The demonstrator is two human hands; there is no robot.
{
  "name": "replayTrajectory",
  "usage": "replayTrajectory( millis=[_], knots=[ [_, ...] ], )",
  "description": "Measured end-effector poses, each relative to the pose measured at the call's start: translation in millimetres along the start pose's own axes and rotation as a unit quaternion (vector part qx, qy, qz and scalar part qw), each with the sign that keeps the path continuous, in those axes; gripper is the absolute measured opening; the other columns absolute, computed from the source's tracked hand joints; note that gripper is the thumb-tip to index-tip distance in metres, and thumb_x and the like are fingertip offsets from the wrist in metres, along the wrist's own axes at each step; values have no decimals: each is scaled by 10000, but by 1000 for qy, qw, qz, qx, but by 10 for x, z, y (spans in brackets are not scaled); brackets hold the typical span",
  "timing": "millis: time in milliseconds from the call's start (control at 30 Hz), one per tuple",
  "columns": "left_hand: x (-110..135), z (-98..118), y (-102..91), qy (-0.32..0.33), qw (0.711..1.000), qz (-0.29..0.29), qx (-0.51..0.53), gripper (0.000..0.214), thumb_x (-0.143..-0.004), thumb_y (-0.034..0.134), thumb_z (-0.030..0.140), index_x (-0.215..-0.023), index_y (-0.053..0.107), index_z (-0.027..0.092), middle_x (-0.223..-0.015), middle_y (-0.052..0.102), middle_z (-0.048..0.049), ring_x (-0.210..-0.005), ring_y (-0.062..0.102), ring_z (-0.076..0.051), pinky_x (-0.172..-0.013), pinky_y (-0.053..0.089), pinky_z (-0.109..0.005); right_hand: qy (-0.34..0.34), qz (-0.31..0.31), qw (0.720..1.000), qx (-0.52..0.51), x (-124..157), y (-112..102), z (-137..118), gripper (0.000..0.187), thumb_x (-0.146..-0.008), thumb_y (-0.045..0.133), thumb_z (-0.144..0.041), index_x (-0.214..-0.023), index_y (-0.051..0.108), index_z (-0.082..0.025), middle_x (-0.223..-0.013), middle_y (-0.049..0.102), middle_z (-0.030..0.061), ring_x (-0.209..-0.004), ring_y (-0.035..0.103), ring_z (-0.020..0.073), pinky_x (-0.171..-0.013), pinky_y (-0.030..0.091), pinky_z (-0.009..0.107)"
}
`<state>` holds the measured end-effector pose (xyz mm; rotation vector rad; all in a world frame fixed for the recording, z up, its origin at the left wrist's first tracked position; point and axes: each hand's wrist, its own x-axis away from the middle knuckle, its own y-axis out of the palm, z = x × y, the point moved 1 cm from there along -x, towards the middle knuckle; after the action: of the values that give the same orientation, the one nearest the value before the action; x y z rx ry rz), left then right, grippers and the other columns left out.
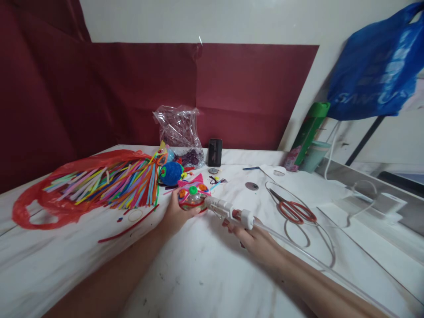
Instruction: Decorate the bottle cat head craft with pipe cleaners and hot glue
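My left hand (175, 213) is closed around the near left side of a small clear craft figure (193, 201) with pink, orange and green trim. In my right hand (247, 234) is a white hot glue gun (220, 206), its nozzle at or very near the figure's right side; whether they touch I cannot tell. A long clear glue stick (298, 245) runs out of the gun's back along my right forearm. Just behind the figure lies a blue craft piece (171, 173) with green and red ends. A red pipe cleaner (132, 228) lies left of my left hand.
Many coloured pipe cleaners (126, 183) lie on a red plastic bag (28, 211) at left. Orange-handled scissors (296, 211) and a looping cord (327, 240) lie at right. A phone (215, 152), clear plastic bag (177, 128), green can (308, 130) and cup (314, 157) stand behind.
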<state>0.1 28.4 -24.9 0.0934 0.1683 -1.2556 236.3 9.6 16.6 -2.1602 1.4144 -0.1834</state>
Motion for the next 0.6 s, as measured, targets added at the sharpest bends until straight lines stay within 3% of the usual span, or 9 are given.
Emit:
replayTrajectory(
  millis=[333,600],
  knots=[
    [18,44,23,-2,1000,-2,13,853,-526,857,228,-1247,402,219,-1252,577,-122,-1144,587,-321,-991,465,-452,20,13,999,-25,-7,35,-6,327,-753,486,-429,-854,662,-172,-785,660,50,-693,581,202,-598,467,302],
    [40,64,17,-7,1000,0,5,827,-558,839,240,-1252,390,208,-1276,568,-137,-1152,584,-319,-992,460,-447,5,7,1000,5,10,0,90,269,-831,479,-358,-898,675,-186,-838,682,45,-688,586,177,-592,460,272]
  ],
)
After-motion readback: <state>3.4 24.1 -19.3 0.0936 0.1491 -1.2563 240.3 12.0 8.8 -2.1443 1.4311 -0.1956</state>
